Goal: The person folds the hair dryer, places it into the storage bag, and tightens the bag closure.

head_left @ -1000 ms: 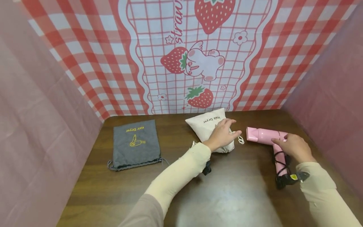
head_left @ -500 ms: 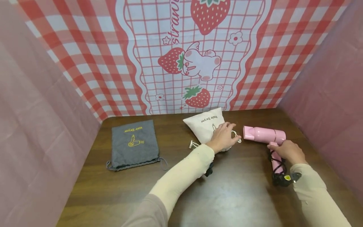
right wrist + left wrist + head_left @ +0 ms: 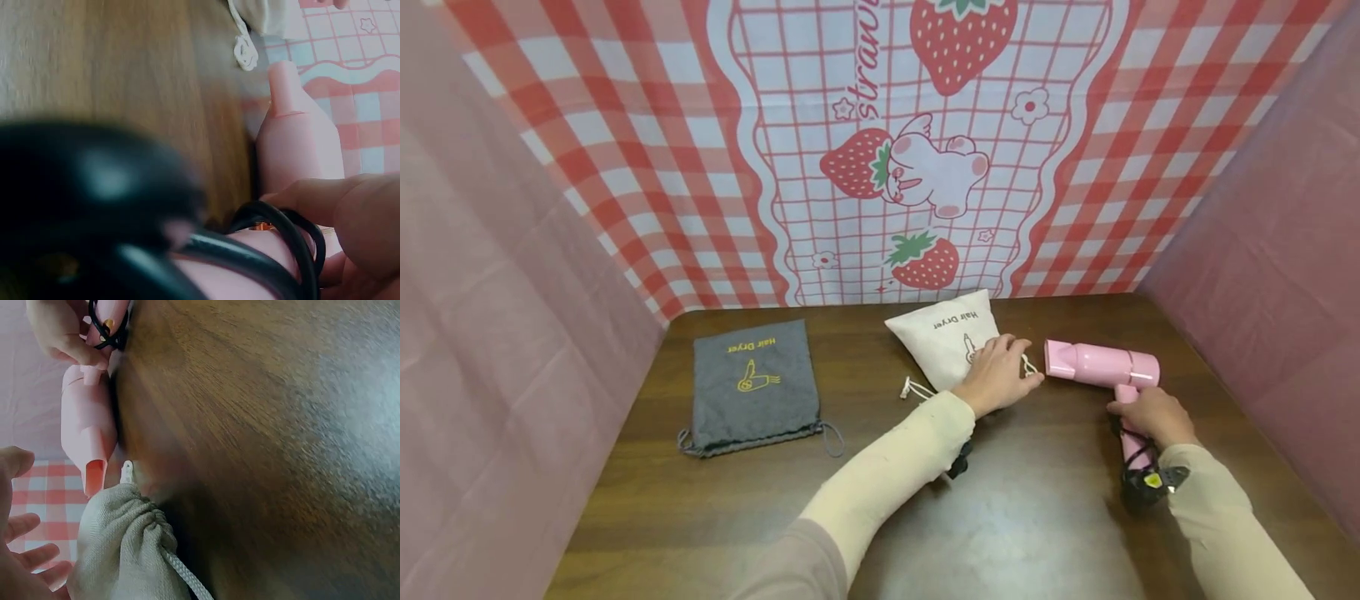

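Observation:
A pink hair dryer (image 3: 1101,365) lies at the right with its nozzle pointing left. My right hand (image 3: 1157,417) grips its handle just below the barrel. Black cord (image 3: 294,240) is wound round that handle. At the back middle is a plump cream drawstring bag (image 3: 934,343) printed "Hair Dryer". My left hand (image 3: 1000,375) is over the bag's gathered end, fingers spread and partly covering it. In the left wrist view, the fingers (image 3: 39,555) are loosely bent beside the bag's gathered neck (image 3: 147,522), not closed round it.
A flat grey drawstring pouch (image 3: 754,387), also marked "Hair Dryer", lies on the left of the brown wooden table (image 3: 1000,517). A red-and-white strawberry cloth (image 3: 925,167) hangs behind the table. Pink cloth walls (image 3: 1255,250) stand at both sides.
My right hand has slid from the dryer's barrel joint down onto its handle. My left hand has moved slightly down and nearer the cream bag's gathered end.

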{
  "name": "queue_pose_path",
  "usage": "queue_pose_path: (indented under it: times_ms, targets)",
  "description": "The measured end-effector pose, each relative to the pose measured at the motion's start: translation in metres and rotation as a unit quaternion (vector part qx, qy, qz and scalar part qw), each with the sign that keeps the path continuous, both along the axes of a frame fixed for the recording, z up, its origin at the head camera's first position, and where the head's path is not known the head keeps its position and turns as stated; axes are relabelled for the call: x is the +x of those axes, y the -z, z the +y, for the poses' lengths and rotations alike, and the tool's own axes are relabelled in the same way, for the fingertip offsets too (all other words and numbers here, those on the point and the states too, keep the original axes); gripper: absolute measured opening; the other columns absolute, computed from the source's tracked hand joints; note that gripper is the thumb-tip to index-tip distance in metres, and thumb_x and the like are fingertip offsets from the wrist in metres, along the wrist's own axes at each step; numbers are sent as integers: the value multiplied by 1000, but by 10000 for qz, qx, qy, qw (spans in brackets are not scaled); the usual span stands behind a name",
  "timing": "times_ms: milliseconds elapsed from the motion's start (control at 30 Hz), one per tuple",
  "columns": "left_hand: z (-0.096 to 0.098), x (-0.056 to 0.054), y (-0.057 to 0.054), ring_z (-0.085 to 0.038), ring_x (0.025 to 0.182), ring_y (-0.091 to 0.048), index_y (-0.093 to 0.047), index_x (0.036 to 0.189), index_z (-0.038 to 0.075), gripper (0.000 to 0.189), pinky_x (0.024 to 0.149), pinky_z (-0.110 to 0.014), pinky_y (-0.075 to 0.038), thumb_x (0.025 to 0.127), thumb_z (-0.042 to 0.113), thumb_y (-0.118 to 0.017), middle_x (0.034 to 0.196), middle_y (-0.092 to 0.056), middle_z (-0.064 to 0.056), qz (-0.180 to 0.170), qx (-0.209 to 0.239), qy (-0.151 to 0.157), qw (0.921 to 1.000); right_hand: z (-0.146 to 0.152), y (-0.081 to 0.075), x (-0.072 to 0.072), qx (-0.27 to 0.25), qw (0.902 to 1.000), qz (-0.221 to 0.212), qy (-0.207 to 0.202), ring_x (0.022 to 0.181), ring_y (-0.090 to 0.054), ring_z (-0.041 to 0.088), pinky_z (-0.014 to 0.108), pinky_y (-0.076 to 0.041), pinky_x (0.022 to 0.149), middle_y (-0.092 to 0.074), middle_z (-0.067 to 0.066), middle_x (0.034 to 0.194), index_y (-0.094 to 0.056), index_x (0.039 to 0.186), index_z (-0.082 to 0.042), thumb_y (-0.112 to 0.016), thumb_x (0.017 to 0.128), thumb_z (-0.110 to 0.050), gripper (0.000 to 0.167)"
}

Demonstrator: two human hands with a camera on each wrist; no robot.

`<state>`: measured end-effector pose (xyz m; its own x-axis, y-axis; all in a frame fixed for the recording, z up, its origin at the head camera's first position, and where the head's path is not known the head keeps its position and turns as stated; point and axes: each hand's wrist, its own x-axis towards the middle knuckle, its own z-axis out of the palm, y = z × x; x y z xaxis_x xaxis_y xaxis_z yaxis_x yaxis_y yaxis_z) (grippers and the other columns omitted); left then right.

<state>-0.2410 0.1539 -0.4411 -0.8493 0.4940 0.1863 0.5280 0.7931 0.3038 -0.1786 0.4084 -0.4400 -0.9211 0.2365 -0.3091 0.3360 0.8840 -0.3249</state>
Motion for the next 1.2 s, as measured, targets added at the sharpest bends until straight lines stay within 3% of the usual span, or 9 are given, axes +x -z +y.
queue_pose_path:
  times_ms: [200, 367, 533, 700, 900, 967, 1200]
  targets:
    - [2, 2, -4, -16, 127, -51, -50, 138, 24, 58, 100, -29, -45, 89, 53, -61, 138, -53, -1, -37, 55, -5, 10000, -1, 3, 4, 4, 9996, 267, -44, 79, -55, 40, 45, -43, 63, -58, 30, 90, -54, 104, 8, -59, 89, -39, 50]
    - [3, 0, -4, -16, 126, -51, -48, 140, 21, 63, 103, -28, -44, 89, 53, -62, 137, -53, -1, -189, 166, -27, 9997, -11, 2, 9, -55, 9973, 729, -73, 76, -57, 38, 40, -40, 58, -62, 27, 88, -57, 106, 5, -61, 89, -41, 49]
    - [3, -3, -3, -15, 124, -53, -42, 143, 14, 75, 104, -26, -43, 86, 55, -66, 136, -54, -4, -511, 677, -63, 9964, -24, -2, 10, -13, 9931, 1151, -242, 74, -58, 37, 39, -40, 55, -64, 27, 88, -59, 105, 6, -63, 89, -41, 49]
    - [0, -5, -2, -15, 122, -54, -35, 147, 11, 85, 101, -24, -45, 82, 54, -71, 135, -54, -6, -1021, 1471, -128, 9838, -37, -7, 13, 17, 9896, 1378, -408, 72, -58, 36, 38, -41, 55, -65, 26, 87, -59, 105, 6, -64, 88, -39, 48]
    - [-2, -6, -3, -17, 118, -58, -26, 151, 13, 92, 98, -28, -48, 81, 49, -75, 136, -56, -10, -1440, 2364, -121, 9608, -53, -16, 16, 34, 9837, 1704, -575, 71, -58, 35, 39, -40, 53, -65, 25, 85, -60, 104, 7, -66, 87, -36, 47]
    - [-3, -6, -3, -16, 118, -59, -24, 151, 15, 92, 98, -27, -48, 81, 46, -75, 135, -57, -11, -1639, 2704, -200, 9485, -58, -18, 16, 17, 9821, 1776, -621, 71, -58, 35, 40, -41, 53, -65, 26, 85, -60, 104, 7, -66, 87, -35, 46]
    - [-2, -9, -6, -11, 104, -58, -36, 141, 17, 76, 89, -23, -47, 81, 37, -77, 126, -61, -10, -2424, 4059, -644, 8788, -70, -23, 15, -70, 9811, 1809, -677, 70, -58, 33, 40, -42, 54, -65, 22, 82, -60, 105, 8, -67, 87, -35, 47]
